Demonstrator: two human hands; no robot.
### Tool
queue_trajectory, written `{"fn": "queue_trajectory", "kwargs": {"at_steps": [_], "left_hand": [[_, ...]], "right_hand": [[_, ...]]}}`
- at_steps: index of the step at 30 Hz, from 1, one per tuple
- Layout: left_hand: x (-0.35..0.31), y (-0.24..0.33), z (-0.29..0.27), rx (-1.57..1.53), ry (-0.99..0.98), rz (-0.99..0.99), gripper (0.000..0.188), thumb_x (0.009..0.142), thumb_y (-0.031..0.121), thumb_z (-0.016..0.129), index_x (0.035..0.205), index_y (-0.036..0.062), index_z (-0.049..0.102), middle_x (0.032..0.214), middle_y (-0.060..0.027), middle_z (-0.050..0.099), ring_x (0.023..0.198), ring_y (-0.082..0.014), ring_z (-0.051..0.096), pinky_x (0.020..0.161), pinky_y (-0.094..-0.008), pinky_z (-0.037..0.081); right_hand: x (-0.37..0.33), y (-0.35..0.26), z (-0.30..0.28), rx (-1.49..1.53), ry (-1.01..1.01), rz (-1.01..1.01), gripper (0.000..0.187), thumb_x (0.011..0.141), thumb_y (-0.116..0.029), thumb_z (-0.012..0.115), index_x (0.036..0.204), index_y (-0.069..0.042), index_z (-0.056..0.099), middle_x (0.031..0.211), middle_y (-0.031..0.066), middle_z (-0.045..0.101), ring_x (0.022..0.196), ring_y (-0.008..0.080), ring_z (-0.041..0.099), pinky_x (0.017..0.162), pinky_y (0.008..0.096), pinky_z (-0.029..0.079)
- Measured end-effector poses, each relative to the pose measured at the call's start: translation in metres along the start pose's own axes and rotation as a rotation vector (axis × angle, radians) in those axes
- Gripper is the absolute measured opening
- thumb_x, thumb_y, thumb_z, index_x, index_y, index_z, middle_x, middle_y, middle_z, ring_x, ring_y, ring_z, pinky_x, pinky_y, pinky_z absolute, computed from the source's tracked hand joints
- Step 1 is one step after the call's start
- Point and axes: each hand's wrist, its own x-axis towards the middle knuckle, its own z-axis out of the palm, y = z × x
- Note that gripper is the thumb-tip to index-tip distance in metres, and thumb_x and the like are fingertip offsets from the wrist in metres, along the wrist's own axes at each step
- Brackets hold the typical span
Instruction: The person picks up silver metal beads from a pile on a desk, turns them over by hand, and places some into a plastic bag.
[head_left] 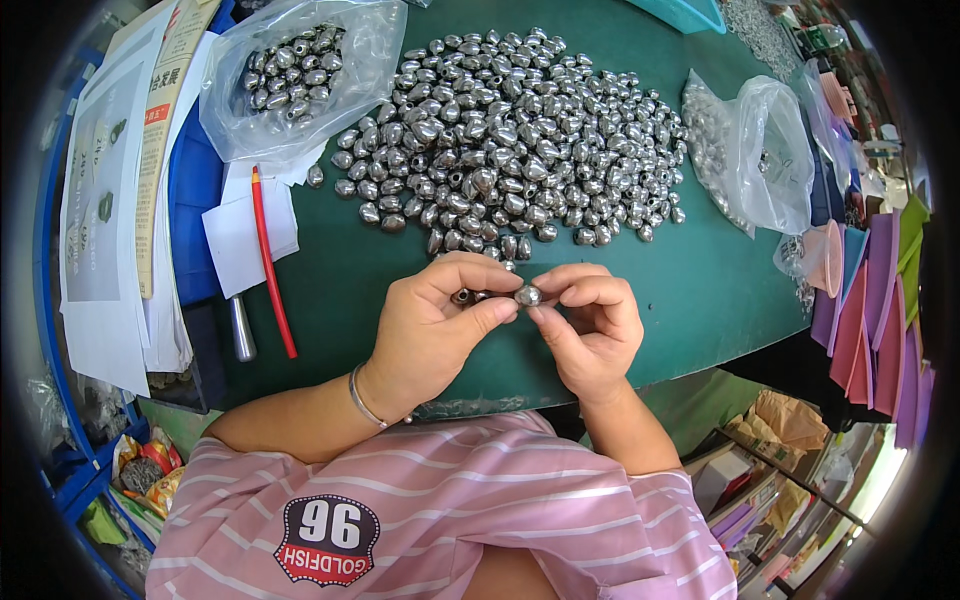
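In front of my chest, a shiny silver metal bead (528,295) is pinched between the fingertips of both hands. My left hand (420,325) closes on it from the left, thumb and forefinger pressed together. A few more beads (463,296) show between the curled left fingers; I cannot tell whether they are held or lie on the table. From the right, my right hand (595,330) grips the same bead with thumb and fingertips. Just beyond my fingers spreads a big heap of similar oval beads (520,140), some showing holes, on the green tabletop (690,310).
A clear plastic bag of beads (295,75) stands far left, above white paper slips (250,225) and a red pencil (272,265). Paper sheets (105,190) line the left edge. Another plastic bag (765,150) sits far right, near colourful upright folders (885,310).
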Motion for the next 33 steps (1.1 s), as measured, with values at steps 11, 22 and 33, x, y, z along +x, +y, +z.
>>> {"fn": "queue_trajectory", "kwargs": {"at_steps": [11, 22, 33], "left_hand": [[-0.001, 0.003, 0.001, -0.130, 0.077, -0.145, 0.013, 0.086, -0.002, 0.063, 0.098, -0.0034, 0.062, 0.101, -0.0103, 0.062, 0.084, -0.0157, 0.062, 0.076, -0.0292, 0.054], [-0.002, 0.006, 0.001, -0.159, 0.043, -0.156, 0.014, 0.087, -0.001, 0.061, 0.101, -0.0024, 0.062, 0.100, -0.0100, 0.063, 0.085, -0.0159, 0.063, 0.077, -0.0296, 0.054], [-0.003, 0.007, 0.003, -0.133, 0.038, -0.169, 0.015, 0.088, -0.001, 0.060, 0.103, -0.0030, 0.060, 0.098, -0.0112, 0.063, 0.083, -0.0153, 0.064, 0.073, -0.0287, 0.055]], "right_hand": [[0.063, -0.037, -0.059, -0.952, 0.424, -0.384, 0.018, 0.075, 0.005, 0.071, 0.092, 0.000, 0.067, 0.087, 0.0095, 0.066, 0.076, 0.0186, 0.062, 0.069, 0.0288, 0.050], [0.058, -0.026, -0.062, -1.030, -0.244, -0.053, 0.018, 0.074, 0.000, 0.070, 0.091, -0.003, 0.067, 0.090, 0.0110, 0.062, 0.085, 0.0300, 0.059, 0.075, 0.0365, 0.047], [0.041, -0.029, -0.027, -0.926, -0.280, -0.084, 0.021, 0.071, 0.002, 0.072, 0.089, -0.006, 0.064, 0.086, 0.0067, 0.065, 0.078, 0.0199, 0.060, 0.070, 0.0312, 0.046]]}}
